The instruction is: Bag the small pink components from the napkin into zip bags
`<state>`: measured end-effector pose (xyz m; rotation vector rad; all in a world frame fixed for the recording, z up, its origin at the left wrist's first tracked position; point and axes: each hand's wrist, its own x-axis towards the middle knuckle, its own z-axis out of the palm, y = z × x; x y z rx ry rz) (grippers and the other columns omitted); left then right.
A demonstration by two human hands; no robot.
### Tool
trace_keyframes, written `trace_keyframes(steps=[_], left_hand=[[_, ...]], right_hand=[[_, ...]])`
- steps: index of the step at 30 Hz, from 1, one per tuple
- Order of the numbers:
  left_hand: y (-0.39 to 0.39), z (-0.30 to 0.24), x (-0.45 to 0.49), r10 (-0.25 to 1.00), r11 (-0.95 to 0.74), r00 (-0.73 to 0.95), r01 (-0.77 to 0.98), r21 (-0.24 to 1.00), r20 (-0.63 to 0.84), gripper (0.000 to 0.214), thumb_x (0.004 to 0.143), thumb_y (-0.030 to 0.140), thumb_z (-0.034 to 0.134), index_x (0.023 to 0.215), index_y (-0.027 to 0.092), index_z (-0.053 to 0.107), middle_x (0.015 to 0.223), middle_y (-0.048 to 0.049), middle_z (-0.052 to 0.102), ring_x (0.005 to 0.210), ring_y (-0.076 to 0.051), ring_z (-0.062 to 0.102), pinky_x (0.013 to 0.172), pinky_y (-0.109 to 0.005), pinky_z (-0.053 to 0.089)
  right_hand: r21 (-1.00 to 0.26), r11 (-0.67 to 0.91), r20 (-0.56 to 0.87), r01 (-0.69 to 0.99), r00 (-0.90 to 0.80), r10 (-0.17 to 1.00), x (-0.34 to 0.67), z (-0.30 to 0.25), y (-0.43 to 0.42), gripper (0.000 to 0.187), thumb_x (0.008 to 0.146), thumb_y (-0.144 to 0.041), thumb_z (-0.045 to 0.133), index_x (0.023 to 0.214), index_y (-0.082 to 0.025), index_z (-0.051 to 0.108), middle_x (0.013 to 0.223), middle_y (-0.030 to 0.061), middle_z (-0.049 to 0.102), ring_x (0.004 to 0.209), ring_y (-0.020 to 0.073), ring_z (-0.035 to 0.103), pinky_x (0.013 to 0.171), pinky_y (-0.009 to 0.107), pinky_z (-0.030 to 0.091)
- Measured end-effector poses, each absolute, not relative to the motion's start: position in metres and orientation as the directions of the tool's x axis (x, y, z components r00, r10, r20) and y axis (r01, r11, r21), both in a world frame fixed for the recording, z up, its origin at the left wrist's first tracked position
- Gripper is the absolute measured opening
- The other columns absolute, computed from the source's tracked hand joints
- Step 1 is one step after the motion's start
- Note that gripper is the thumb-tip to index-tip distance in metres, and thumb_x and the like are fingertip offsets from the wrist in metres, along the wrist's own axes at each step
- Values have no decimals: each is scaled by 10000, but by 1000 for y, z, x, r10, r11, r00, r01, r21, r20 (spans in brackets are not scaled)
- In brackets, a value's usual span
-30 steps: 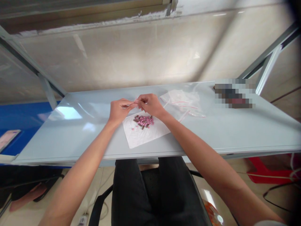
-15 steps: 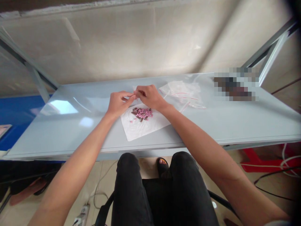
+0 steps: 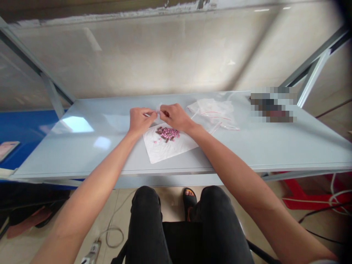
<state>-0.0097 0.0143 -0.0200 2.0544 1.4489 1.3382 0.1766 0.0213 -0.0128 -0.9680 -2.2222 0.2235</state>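
My left hand (image 3: 139, 118) and my right hand (image 3: 173, 116) meet above the far edge of a white sheet (image 3: 156, 153). Thumb and fingers of both are pinched on a small clear plastic bag (image 3: 158, 109), mostly hidden by the fingertips. Just below them, a pile of pink round pills (image 3: 172, 132) lies on the sheet, mixed with several dark brown capsules (image 3: 167, 139). A few pink pills sit apart at the pile's left side. Right of my right hand, clear zip bags (image 3: 213, 110) with red seal lines lie in a loose heap.
The grey table (image 3: 275, 146) has slanted metal supports at both ends and a wall behind. A blurred dark object (image 3: 272, 106) lies at the back right. Below are a power strip (image 3: 92, 251) with its cable, and a red stool-like object (image 3: 297, 194) among cables.
The view has shifted slightly. My fingertips are a little further apart, and more of the clear plastic shows between them. The pile of pills and capsules looks the same.
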Motion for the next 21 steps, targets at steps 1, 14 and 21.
trace_keyframes(steps=[1, 14, 21], left_hand=[[15, -20, -10, 849, -431, 10, 589, 684, 528, 144, 786, 239, 701, 690, 167, 779, 691, -42, 756, 645, -176, 687, 618, -251, 501], [22, -23, -6, 859, -463, -57, 342, 818, 509, 383, 900, 528, 632, 1164, 252, 664, 1194, -86, 690, 1126, -211, 652, 874, -307, 536], [18, -21, -8, 945, -319, 74, -7, 948, 319, 292, 837, 449, 736, 953, 187, 678, 885, -60, 714, 673, -132, 679, 547, -238, 493]], right_hand=[[-416, 676, 533, 608, -439, 723, 176, -12, 21, 235, 900, -253, 492, 676, -190, 521, 616, 10, 547, 580, 132, 432, 623, 286, 290], [-945, 327, 311, 14, -271, 911, 176, -1, 14, 423, 783, -290, 596, 1202, -259, 540, 873, 1, 716, 679, 129, 675, 640, 261, 550], [-976, 215, 211, -14, -259, 942, 196, 8, 5, 342, 799, -366, 623, 1105, -216, 644, 1086, 79, 748, 902, 194, 701, 655, 276, 588]])
